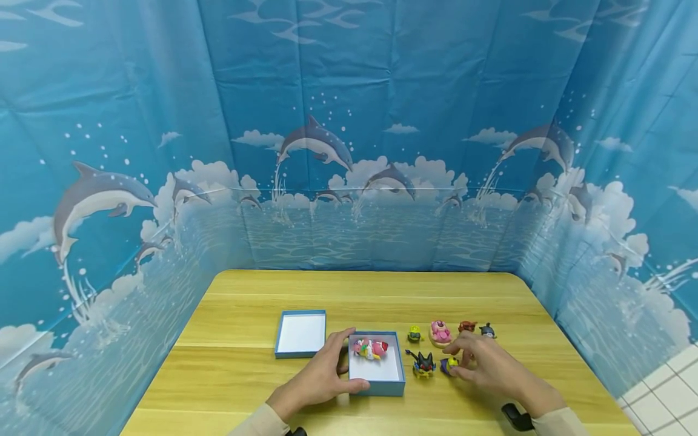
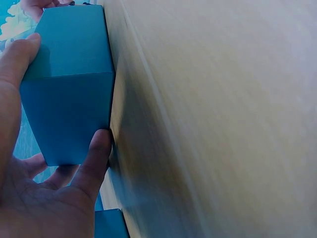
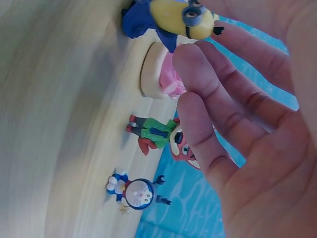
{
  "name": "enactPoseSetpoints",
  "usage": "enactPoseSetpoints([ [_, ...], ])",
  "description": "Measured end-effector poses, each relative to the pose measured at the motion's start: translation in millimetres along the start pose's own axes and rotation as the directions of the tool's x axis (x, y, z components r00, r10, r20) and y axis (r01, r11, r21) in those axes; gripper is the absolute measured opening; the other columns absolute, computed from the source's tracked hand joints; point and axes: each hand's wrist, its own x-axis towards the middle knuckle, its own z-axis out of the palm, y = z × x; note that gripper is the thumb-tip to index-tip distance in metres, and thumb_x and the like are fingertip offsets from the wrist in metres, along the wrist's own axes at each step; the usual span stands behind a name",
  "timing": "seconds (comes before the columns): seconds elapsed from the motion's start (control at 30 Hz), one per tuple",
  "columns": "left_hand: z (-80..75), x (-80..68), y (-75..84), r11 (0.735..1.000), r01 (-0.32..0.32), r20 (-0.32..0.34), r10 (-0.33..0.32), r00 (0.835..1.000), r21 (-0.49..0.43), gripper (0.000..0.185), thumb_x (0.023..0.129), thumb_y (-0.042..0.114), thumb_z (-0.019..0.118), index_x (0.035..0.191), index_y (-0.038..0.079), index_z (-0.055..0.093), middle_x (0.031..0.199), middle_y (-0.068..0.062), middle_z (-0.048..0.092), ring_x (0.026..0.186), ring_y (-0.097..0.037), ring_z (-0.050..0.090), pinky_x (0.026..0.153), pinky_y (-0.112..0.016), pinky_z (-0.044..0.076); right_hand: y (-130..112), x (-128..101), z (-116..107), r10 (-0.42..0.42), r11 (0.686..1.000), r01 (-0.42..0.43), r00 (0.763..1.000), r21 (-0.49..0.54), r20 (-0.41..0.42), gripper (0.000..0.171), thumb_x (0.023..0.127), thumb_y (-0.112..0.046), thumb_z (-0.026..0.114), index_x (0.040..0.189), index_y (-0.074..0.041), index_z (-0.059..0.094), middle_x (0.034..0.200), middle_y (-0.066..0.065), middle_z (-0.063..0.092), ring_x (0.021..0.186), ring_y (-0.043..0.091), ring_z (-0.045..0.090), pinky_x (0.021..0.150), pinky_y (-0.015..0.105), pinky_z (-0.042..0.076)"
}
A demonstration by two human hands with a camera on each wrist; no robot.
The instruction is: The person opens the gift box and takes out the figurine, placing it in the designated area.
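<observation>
My left hand (image 1: pixel 329 366) holds the open blue box (image 1: pixel 376 387) by its left side, thumb at the front and fingers toward the back. A pink figure with a red top (image 1: pixel 372 349) lies on the box's white floor. At the right, my right hand (image 1: pixel 480 360) has its thumb and fingertips around a yellow minion figure (image 3: pixel 178 17) dressed in blue-purple. Its remaining fingers are loosely bent. Part of the minion's head is hidden by the thumb. Just left of it stands a black, long-eared figure (image 1: pixel 423 364).
A shallow blue lid (image 1: pixel 301 333) lies left of the box, white inside up. Behind the right hand are a small green figure (image 1: pixel 414 333), a pink bear (image 1: pixel 439 333), a fox in green (image 3: pixel 156 133) and a blue-and-white cat figure (image 3: pixel 137 193). A dolphin-print curtain borders the wooden table (image 1: pixel 229 339).
</observation>
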Motion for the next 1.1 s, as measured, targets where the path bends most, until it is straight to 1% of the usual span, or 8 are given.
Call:
enactPoseSetpoints([
  [0.17,-0.1,0.0,0.0,1.000,0.004,0.001,-0.004,1.000,-0.012,0.115,0.098,0.060,0.093,0.185,0.021,0.029,0.183,-0.010,0.039,0.164,-0.032,0.051,0.133,-0.065,0.047,-4.6,1.5,-6.5,0.040,0.999,-0.040,0.999,0.000,0.012,0.030,0.097,-0.019,0.098,0.122,-0.010,0.084,0.115,0.003,0.081,0.081,-0.008,0.059,0.071,0.028,0.055],
  [0.3,-0.1,0.1,-0.5,1.000,0.007,0.004,-0.006,1.000,-0.019,0.115,0.098,0.060,0.093,0.185,0.021,0.029,0.183,-0.010,0.040,0.164,-0.032,0.051,0.133,-0.065,0.047,-7.5,4.0,-10.2,0.038,0.999,-0.038,0.999,0.005,-0.003,0.030,0.098,-0.016,0.096,0.125,-0.011,0.084,0.116,0.004,0.080,0.082,-0.008,0.057,0.069,0.025,0.052],
  [0.4,-0.2,0.1,-0.2,1.000,0.007,0.005,-0.007,1.000,-0.016,0.115,0.098,0.061,0.092,0.185,0.021,0.028,0.184,-0.010,0.039,0.165,-0.034,0.050,0.134,-0.067,0.046,-9.0,6.5,-12.1,0.013,1.000,-0.013,0.999,0.000,-0.031,0.028,0.098,-0.013,0.095,0.124,-0.013,0.084,0.114,0.003,0.078,0.083,-0.007,0.056,0.068,0.024,0.050],
  [0.6,-0.5,0.6,0.1,1.000,0.007,0.008,-0.007,1.000,-0.014,0.116,0.098,0.061,0.092,0.185,0.021,0.028,0.184,-0.011,0.038,0.166,-0.036,0.050,0.134,-0.069,0.045,-13.9,11.7,-15.3,-0.043,0.998,0.038,0.995,-0.049,-0.088,0.029,0.097,-0.013,0.097,0.121,-0.022,0.084,0.112,-0.006,0.077,0.083,-0.002,0.056,0.068,0.024,0.049],
  [0.77,-0.5,1.9,-1.0,1.000,0.007,0.009,-0.007,1.000,-0.016,0.116,0.098,0.062,0.092,0.186,0.022,0.027,0.185,-0.010,0.038,0.167,-0.036,0.049,0.134,-0.069,0.045,-20.2,16.1,-17.1,-0.027,0.998,0.021,0.995,-0.059,-0.092,0.028,0.098,-0.017,0.096,0.123,-0.022,0.084,0.114,-0.008,0.078,0.085,0.000,0.058,0.069,0.025,0.052],
  [0.9,-0.4,2.5,-2.0,1.000,0.007,0.010,-0.007,1.000,-0.012,0.117,0.098,0.064,0.091,0.186,0.022,0.027,0.185,-0.010,0.038,0.166,-0.035,0.050,0.134,-0.068,0.046,-26.7,20.5,-17.8,-0.013,0.998,0.007,0.996,-0.067,-0.087,0.026,0.099,-0.015,0.095,0.122,-0.020,0.084,0.114,-0.004,0.080,0.088,0.003,0.065,0.071,0.027,0.057],
  [1.0,-0.6,2.3,-2.3,1.000,0.007,0.011,-0.007,1.000,-0.009,0.117,0.098,0.064,0.091,0.186,0.023,0.027,0.185,-0.010,0.038,0.166,-0.035,0.050,0.133,-0.067,0.047,-31.5,24.7,-17.4,-0.015,0.997,0.008,0.996,-0.073,-0.088,0.026,0.099,-0.015,0.095,0.122,-0.021,0.084,0.114,-0.002,0.080,0.090,0.006,0.069,0.074,0.028,0.060],
  [1.1,-0.5,1.5,-2.7,1.000,0.008,0.015,-0.008,1.000,-0.011,0.116,0.098,0.064,0.091,0.186,0.024,0.026,0.185,-0.010,0.038,0.166,-0.035,0.050,0.133,-0.066,0.047,-35.2,28.9,-15.5,-0.026,0.997,0.018,0.995,-0.080,-0.096,0.024,0.100,-0.017,0.094,0.121,-0.023,0.084,0.114,-0.004,0.079,0.092,0.004,0.069,0.075,0.029,0.061],
])
